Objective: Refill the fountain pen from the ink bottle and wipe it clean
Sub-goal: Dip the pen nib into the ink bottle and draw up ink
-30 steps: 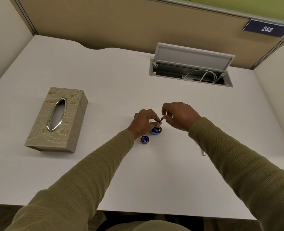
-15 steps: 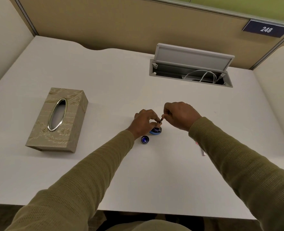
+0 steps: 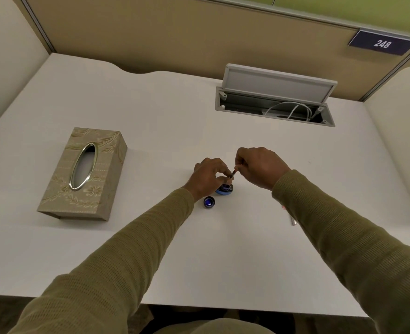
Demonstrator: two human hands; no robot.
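Note:
A small blue ink bottle (image 3: 225,189) stands open on the white desk (image 3: 223,249), mid-table. My left hand (image 3: 207,178) grips it from the left, fingers over its neck. My right hand (image 3: 259,166) pinches the thin fountain pen section (image 3: 234,173), held tilted with its tip down at the bottle's mouth. The bottle's blue cap (image 3: 209,202) lies upturned just in front of the bottle. A slim silver pen part (image 3: 293,220) lies on the desk, mostly hidden under my right sleeve.
A beige tissue box (image 3: 84,173) with an oval metal slot sits at the left. An open cable hatch (image 3: 275,102) with white cords is at the back right. Partition walls close the desk on three sides.
Both hands stay at the bottle. My right hand has shifted very slightly; the pen tip remains at the bottle's mouth.

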